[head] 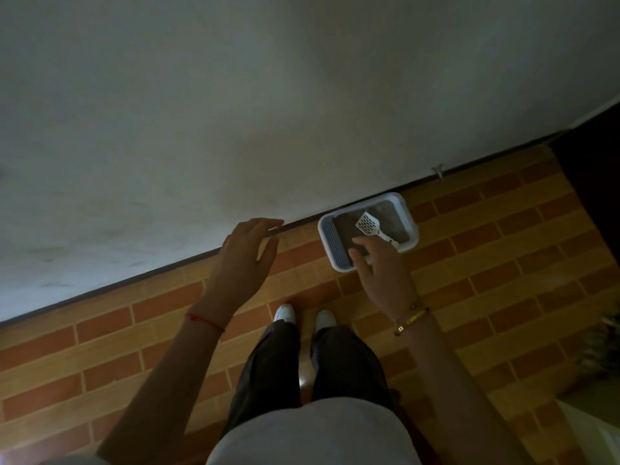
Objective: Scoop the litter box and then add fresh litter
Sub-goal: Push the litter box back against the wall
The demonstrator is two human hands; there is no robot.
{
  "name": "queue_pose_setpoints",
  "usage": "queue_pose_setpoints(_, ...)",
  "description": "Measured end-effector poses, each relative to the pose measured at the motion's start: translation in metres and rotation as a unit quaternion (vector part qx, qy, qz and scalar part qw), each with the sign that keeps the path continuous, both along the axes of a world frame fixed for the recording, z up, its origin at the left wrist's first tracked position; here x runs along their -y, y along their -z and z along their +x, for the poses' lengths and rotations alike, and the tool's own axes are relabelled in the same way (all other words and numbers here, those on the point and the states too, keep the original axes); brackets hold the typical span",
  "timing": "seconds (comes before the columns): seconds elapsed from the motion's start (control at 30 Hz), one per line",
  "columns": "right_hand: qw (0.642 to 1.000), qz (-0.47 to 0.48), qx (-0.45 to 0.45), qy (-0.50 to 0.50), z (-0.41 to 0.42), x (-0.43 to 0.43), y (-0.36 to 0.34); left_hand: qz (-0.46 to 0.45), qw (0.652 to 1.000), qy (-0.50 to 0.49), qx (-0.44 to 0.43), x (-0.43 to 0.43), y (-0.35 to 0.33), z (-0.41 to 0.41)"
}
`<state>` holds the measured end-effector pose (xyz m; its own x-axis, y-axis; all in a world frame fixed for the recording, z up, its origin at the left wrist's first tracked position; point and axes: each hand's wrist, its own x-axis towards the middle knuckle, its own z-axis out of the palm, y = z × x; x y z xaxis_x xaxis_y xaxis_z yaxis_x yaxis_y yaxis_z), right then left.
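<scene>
A white litter box (411, 219) with grey litter inside stands on the brick-patterned floor against the wall. A white slotted scoop (368, 225) lies in it, handle pointing toward the near right rim. My right hand (379, 273) hovers in front of the box's near edge, fingers relaxed and empty, well above the floor. My left hand (246, 260) is raised to the left of the box near the base of the wall, fingers spread and holding nothing. I stand upright, so both hands are far from the box.
A pale wall (235, 112) fills the upper view, meeting the floor (486, 263) along a dark skirting line. My white shoes (285, 313) point at the wall just left of the box. A dark object (593, 182) stands at the far right, and something pale (590, 427) sits at the lower right.
</scene>
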<state>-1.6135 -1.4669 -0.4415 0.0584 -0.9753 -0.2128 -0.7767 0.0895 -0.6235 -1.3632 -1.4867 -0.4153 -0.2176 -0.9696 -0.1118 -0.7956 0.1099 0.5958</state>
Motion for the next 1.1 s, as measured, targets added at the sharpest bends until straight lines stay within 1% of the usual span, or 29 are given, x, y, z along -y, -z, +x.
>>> queue_pose_setpoints(0.13,1.0,0.004,-0.02,-0.013,0.007,0.015,0.085,0.005,1.0,0.008,0.003,0.016,0.092,0.002)
queue_pose_setpoints(0.3,0.998,0.021,-0.056,-0.025,0.019,0.044,0.223,0.012,0.999,0.033,-0.001,0.038,0.239,0.013)
queue_pose_setpoints(0.53,0.991,0.028,-0.117,-0.052,0.034,0.091,0.439,0.042,0.991,-0.044,-0.123,0.071,0.435,0.025)
queue_pose_setpoints(0.7,0.984,0.016,-0.152,-0.095,0.045,0.122,0.564,0.087,0.98,-0.063,-0.169,0.089,0.554,0.03)
queue_pose_setpoints(0.77,0.98,0.014,-0.168,-0.111,0.05,0.134,0.607,0.102,0.969,-0.083,-0.207,0.095,0.597,0.032)
queue_pose_setpoints(0.8,0.977,0.014,-0.176,-0.118,0.052,0.14,0.626,0.114,0.959,-0.098,-0.238,0.097,0.618,0.033)
queue_pose_setpoints(0.87,0.969,0.008,-0.202,-0.139,0.058,0.149,0.662,0.145,0.927,-0.132,-0.321,0.1,0.654,0.033)
queue_pose_setpoints(0.93,0.961,0.005,-0.225,-0.161,0.064,0.155,0.692,0.179,0.876,-0.167,-0.416,0.102,0.682,0.029)
queue_pose_setpoints(0.97,0.955,0.009,-0.242,-0.17,0.068,0.157,0.706,0.196,0.842,-0.187,-0.466,0.102,0.693,0.027)
queue_pose_setpoints(1.03,0.939,0.029,-0.291,-0.179,0.075,0.16,0.728,0.232,0.763,-0.223,-0.561,0.101,0.712,0.022)
queue_pose_setpoints(1.1,0.917,0.029,-0.351,-0.189,0.079,0.16,0.747,0.255,0.691,-0.245,-0.63,0.099,0.727,0.019)
